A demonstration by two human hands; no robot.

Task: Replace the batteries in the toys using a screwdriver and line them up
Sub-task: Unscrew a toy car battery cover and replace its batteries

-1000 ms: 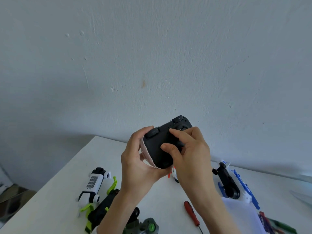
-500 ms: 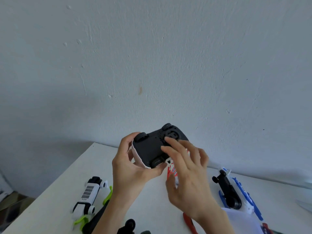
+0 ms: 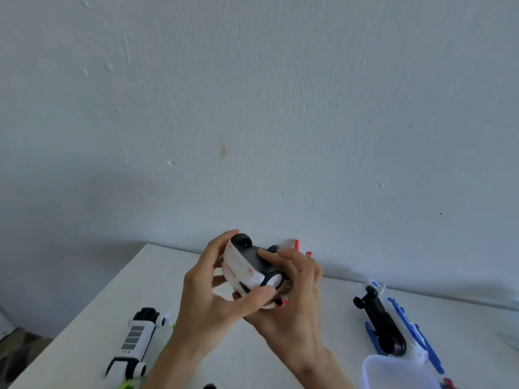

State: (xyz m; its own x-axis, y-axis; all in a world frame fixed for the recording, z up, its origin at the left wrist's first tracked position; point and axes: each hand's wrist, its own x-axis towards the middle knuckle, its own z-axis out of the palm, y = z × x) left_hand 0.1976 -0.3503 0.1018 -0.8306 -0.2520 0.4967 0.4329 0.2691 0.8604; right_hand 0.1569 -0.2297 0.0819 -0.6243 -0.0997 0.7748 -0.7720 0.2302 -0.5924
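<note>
I hold a white toy car (image 3: 243, 269) with red trim and a black underside above the white table (image 3: 112, 310). It is tilted, its black bottom facing up and to the right. My left hand (image 3: 213, 299) grips its near side, thumb across the front end. From the right, my right hand (image 3: 292, 299) curls around the car, fingers over the black underside. The screwdriver is out of view.
A white and black toy with lime-green parts (image 3: 136, 342) lies at the lower left. On the right, a white and blue toy (image 3: 393, 324) lies bottom up. A translucent plastic container (image 3: 398, 373) stands at the lower right edge. A pale wall rises behind the table.
Both hands have lowered the toy toward the table and turned it, so its white side now shows. My right hand has closed around it.
</note>
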